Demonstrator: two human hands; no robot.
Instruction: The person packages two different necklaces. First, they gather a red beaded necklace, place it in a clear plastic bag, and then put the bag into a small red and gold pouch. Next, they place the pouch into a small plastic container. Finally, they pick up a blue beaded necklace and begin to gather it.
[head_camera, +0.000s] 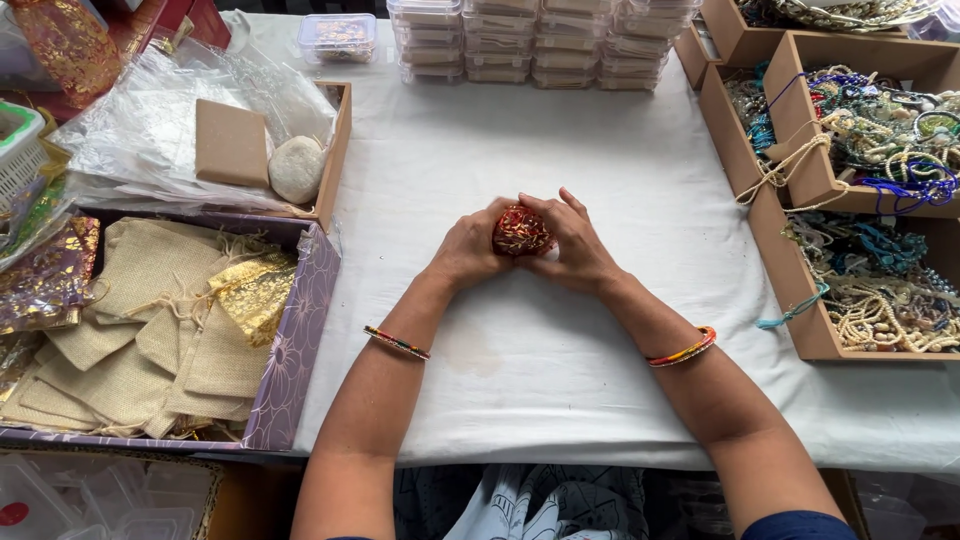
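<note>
Both our forearms stretch forward across the white tablecloth and meet at the middle of the table, wrists resting low on the cloth, each wearing a thin multicoloured bangle. Our left hand and right hand close in from either side on a small red pouch with gold flecks, fingers curled and thumbs pressed against its top, so both hands grip it firmly between them. The pouch looks round and stuffed, its sheer red fabric patterned with glinting gold marks; we cannot tell whether its mouth is drawn tight, as the fingers cover it. It sits just above the cloth, near the table's centre.

To our left, a purple patterned box holds a heap of burlap drawstring bags with a gold organza bag on top. Beyond it, a cardboard tray carries clear plastic wrappers, a flat brown box and a pale rounded bundle. Stacks of clear plastic containers line the far edge. To our right, cardboard trays brim with beaded jewellery and coloured cords.
</note>
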